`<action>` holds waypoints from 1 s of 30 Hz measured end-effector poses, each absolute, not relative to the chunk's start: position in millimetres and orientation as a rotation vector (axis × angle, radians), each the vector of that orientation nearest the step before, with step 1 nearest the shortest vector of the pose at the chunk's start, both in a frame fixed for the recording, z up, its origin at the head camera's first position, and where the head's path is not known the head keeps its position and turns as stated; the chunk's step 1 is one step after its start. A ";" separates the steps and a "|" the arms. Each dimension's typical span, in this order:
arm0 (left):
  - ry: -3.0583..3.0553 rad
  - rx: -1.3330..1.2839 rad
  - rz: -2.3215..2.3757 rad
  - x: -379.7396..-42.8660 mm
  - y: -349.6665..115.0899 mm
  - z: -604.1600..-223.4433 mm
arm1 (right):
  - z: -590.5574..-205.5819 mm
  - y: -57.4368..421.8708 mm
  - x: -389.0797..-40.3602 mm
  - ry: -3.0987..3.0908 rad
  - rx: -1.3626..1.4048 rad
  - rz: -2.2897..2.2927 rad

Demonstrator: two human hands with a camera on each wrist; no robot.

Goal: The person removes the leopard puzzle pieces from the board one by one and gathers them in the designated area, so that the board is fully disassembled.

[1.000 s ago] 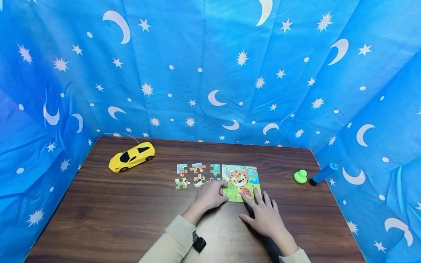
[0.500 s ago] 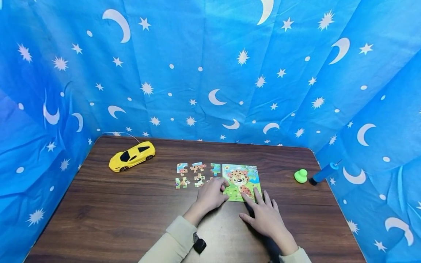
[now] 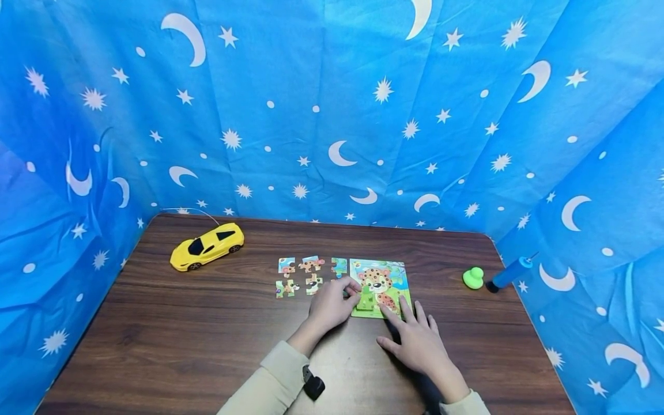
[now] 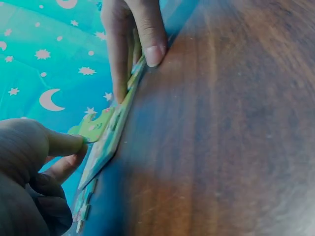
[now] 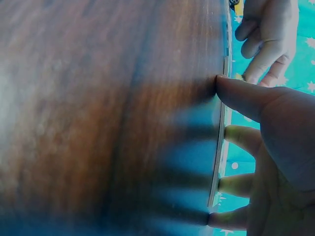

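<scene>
In the head view, a square jigsaw puzzle (image 3: 394,276) with a spotted leopard cub lies at the table's middle. My left hand (image 3: 328,305) pinches a green puzzle piece (image 4: 94,129) between thumb and finger. It is tilted up over the puzzle's lower left part. My right hand (image 3: 419,343) is spread, its fingertips on the lower right of the puzzle and its thumb on the table. Left of the puzzle lie several loose pieces (image 3: 287,289) in two rows, one partly hidden behind my left hand.
A yellow toy car (image 3: 208,248) stands at the back left of the brown wooden table (image 3: 181,334). Towards the right edge are a small green knobbed toy (image 3: 473,278) and a blue pump-like cylinder (image 3: 510,274). Blue star-and-moon cloth (image 3: 290,127) encloses the table's back and sides.
The green piece at the puzzle's lower left has come up out of place in my left hand, whose thumb has shifted up slightly. My right hand has stayed put.
</scene>
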State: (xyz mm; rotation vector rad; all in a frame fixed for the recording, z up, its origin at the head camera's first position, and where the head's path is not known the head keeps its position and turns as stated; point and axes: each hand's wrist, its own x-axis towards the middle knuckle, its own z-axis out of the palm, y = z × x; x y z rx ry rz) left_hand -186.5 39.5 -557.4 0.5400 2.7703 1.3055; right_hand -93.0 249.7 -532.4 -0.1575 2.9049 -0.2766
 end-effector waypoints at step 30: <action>2.690 0.220 1.374 -163.3 -135.8 -542.0 | -534.6 247.8 -94.0 2.886 -0.133 -0.262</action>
